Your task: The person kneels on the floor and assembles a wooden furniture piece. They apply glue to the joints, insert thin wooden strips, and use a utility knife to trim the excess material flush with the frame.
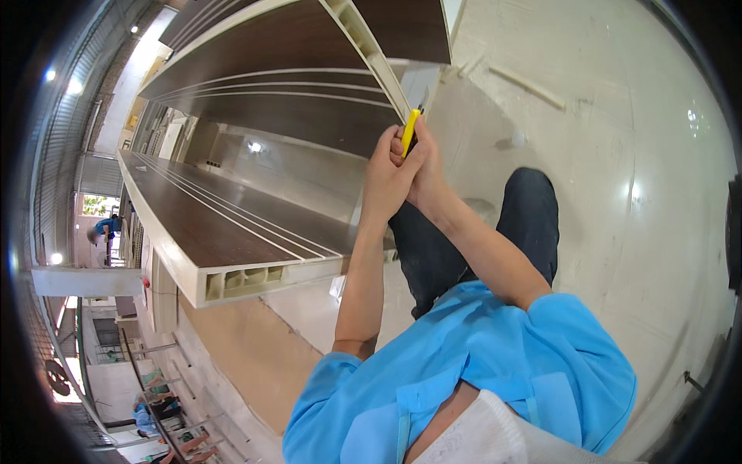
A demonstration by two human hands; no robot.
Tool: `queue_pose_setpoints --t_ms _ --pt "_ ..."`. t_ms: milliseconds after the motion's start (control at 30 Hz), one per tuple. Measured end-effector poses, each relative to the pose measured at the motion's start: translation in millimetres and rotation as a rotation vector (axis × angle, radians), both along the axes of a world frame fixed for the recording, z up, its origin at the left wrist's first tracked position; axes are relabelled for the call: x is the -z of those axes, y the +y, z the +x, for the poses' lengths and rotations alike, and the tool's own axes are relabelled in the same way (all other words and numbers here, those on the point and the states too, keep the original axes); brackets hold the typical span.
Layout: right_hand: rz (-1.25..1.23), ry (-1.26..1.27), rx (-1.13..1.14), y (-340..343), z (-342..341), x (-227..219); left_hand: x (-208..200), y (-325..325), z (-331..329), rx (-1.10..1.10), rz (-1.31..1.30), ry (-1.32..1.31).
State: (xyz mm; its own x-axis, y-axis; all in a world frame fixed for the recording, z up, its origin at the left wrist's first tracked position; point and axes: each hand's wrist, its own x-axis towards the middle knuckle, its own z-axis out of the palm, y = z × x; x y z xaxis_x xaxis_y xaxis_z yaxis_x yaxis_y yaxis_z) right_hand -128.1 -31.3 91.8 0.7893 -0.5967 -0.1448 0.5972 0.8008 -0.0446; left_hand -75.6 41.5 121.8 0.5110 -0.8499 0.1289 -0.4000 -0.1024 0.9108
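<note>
My two hands are pressed together in front of me, just right of the brown panels. Between them a yellow utility knife points up and away, its blade at the far end. My right hand closes round the knife's handle. My left hand is closed against it, its thumb across the handle's lower end; its fingers are partly hidden. Close beyond the knife is the pale hollow edge of a dark brown panel with white stripes. A second striped brown panel lies to the left of my left forearm.
A pale strip lies on the shiny floor at the far right. A brown sheet is on the floor at lower left. Other people in blue are far off at the left. My knees are bent below my hands.
</note>
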Motion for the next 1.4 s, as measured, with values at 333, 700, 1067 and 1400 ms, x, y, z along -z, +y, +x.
queue_pose_setpoints --t_ms 333,700,1067,1400 --pt "0.016 0.145 -0.006 14.8 43.8 59.0 58.8 -2.1 39.7 -0.135 0.036 0.275" --pt "0.055 0.184 -0.008 16.0 42.9 38.4 46.4 -3.9 35.6 -0.198 -0.014 0.089" --pt "0.046 0.047 0.001 17.9 48.9 38.9 30.7 -3.0 34.8 -0.191 0.035 -0.016" --pt "-0.391 -0.244 0.172 17.4 34.8 -142.8 -140.8 8.3 9.2 -0.19 -0.477 -0.345"
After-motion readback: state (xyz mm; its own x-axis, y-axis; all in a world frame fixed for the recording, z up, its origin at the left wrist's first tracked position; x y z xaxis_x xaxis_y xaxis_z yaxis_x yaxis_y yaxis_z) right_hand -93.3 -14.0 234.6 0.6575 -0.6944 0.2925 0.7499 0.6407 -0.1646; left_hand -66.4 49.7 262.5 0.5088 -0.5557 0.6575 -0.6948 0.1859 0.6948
